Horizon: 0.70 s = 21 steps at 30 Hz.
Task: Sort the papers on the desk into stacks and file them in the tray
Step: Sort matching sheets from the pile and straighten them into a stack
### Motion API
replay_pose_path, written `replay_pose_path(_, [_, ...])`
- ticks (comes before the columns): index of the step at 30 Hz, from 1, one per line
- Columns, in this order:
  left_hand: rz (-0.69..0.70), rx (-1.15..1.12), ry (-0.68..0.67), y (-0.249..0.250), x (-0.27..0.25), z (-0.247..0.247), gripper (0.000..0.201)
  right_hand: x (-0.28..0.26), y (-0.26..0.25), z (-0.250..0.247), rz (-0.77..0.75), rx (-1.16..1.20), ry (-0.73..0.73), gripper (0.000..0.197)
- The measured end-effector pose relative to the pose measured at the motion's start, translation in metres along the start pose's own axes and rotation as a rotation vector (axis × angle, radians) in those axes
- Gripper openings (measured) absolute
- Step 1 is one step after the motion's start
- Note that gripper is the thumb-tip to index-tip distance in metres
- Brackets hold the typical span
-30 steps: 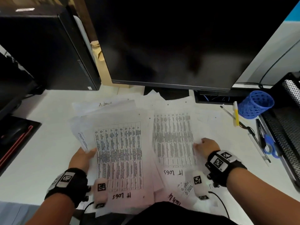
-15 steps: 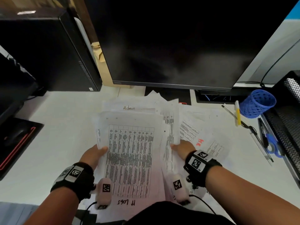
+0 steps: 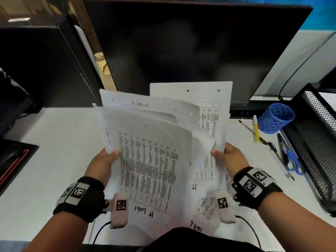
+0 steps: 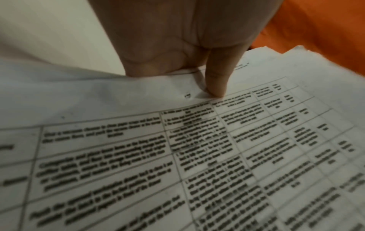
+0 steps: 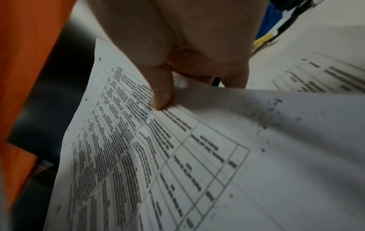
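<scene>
A loose bundle of printed papers (image 3: 154, 160) with tables stands tilted up above the white desk (image 3: 54, 151), in front of the monitor. My left hand (image 3: 103, 164) grips its left edge, thumb on the top sheet (image 4: 215, 87), which is marked "IT Logs". My right hand (image 3: 231, 157) pinches the right edge, thumb on a table sheet (image 5: 162, 100). The sheets are fanned and uneven. The black mesh tray (image 3: 316, 142) stands at the desk's right edge. A few sheets (image 3: 207, 208) still lie under the bundle near me.
A dark monitor (image 3: 190, 48) rises right behind the papers. A black computer tower (image 3: 45, 66) stands at the back left. A blue mesh pen cup (image 3: 274, 118) lies tipped beside pens (image 3: 254, 130) and blue scissors (image 3: 292, 162) next to the tray.
The papers were spread flat over the desk; both hands drew them together and have lifted the bundle up off the desk, tilted towards the monitor.
</scene>
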<state>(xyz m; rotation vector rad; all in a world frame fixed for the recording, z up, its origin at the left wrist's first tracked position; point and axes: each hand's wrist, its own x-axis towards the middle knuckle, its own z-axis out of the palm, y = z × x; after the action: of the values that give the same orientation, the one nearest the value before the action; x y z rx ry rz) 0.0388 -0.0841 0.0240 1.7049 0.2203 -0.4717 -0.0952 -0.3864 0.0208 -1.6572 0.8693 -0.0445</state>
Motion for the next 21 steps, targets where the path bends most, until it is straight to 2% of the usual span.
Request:
replay_pose_path(1, [0.035,-0.007,-0.030,0.007,-0.002,0.010,0.024,-0.003,-0.005,-0.001,-0.030,0.000,-0.018,0.012])
replay_pose_path(4, [0.124,-0.002,-0.047,0.024,-0.009,0.036,0.022,-0.011,-0.020,0.004,-0.128,0.009,-0.044,0.028])
replay_pose_path(6, [0.159,-0.043,-0.034,0.033,-0.011,0.048,0.021,-0.014,-0.026,0.006,-0.153,0.053,-0.056,0.025])
replay_pose_path(9, [0.217,-0.075,0.008,0.040,-0.011,0.057,0.028,-0.013,-0.032,0.008,-0.143,0.246,0.015,0.017])
replay_pose_path(12, [0.299,-0.072,0.053,0.046,-0.017,0.062,0.031,-0.017,-0.040,0.004,-0.105,0.420,0.035,0.063])
replay_pose_path(13, [0.335,-0.057,0.059,0.049,-0.021,0.064,0.032,-0.018,-0.042,0.003,-0.131,0.427,0.029,0.063])
replay_pose_path(16, [0.427,-0.036,0.061,0.053,-0.032,0.069,0.036,-0.028,-0.056,0.001,-0.348,0.242,0.083,0.035])
replay_pose_path(21, [0.516,-0.071,0.076,0.061,-0.045,0.074,0.049,-0.034,-0.067,0.001,-0.571,0.205,0.238,0.035])
